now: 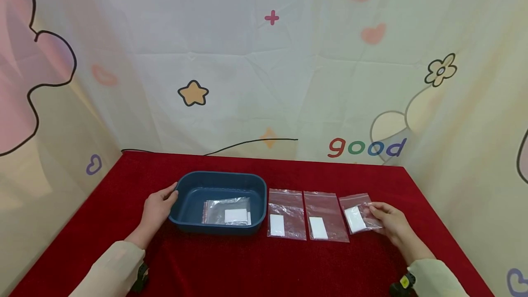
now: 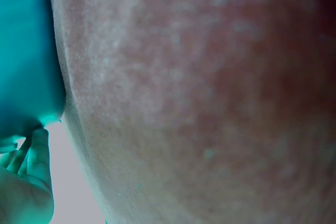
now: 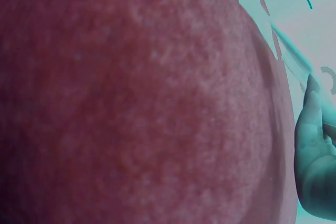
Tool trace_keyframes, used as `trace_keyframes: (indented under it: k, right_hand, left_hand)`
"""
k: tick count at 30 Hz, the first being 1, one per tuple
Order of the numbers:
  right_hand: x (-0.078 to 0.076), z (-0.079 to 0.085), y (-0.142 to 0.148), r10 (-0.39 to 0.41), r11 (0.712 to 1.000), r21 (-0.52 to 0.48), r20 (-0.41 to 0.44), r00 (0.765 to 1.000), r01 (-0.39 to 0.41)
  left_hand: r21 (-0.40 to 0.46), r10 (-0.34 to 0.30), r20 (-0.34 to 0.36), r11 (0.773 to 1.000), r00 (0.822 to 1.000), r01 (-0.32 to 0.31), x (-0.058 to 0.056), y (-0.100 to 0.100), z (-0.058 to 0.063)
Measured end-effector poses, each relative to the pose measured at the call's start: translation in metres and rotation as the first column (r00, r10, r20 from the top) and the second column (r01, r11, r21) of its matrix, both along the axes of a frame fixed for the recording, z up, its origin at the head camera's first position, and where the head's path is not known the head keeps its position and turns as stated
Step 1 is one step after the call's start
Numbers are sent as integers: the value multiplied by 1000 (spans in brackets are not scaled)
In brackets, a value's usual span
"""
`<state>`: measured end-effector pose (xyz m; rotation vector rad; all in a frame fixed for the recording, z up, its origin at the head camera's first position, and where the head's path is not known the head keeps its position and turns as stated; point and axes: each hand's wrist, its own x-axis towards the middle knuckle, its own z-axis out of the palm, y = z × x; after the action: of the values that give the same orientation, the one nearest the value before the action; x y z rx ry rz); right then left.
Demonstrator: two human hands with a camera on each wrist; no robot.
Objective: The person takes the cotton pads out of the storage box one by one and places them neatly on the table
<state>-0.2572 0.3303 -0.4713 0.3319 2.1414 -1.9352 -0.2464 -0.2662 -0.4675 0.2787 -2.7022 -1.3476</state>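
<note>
Starts at left with a pale curtain [image 1: 140,26], printed with a pink, black-outlined shape, running round behind a worktop [image 1: 231,265] spread with deep red cloth. Grips the left rim of a blue tub [image 1: 224,181] with the left hand [image 1: 156,207]. Has bagged white pieces [image 1: 228,210] inside, then two clear bags [image 1: 287,214] flat on the red, just beside. Pinches the rightmost bag [image 1: 355,217] with the right hand [image 1: 392,223]. Ends at a printed flower [image 1: 440,70].
</note>
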Motion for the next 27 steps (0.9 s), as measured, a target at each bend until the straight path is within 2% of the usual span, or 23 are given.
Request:
trace_keyframes:
  k: [10, 15, 22, 27]
  right_hand:
    - [-2, -1, 6, -43, 997, 67, 26, 999, 41]
    - [-3, -1, 6, -38, 986, 163, 12, 999, 36]
    - [-4, 0, 2, -29, 943, 332, -13, 999, 32]
    - [-5, 2, 1, -15, 913, 406, -24, 1000, 23]
  left_hand:
    - [10, -5, 6, 1000, 1000, 5, 0, -1, -1]
    - [10, -7, 7, 1000, 1000, 7, 0, -1, -2]
    - [3, -7, -4, 1000, 1000, 7, -1, -1, -1]
    - [0, -4, -1, 1000, 1000, 4, -1, -1, -1]
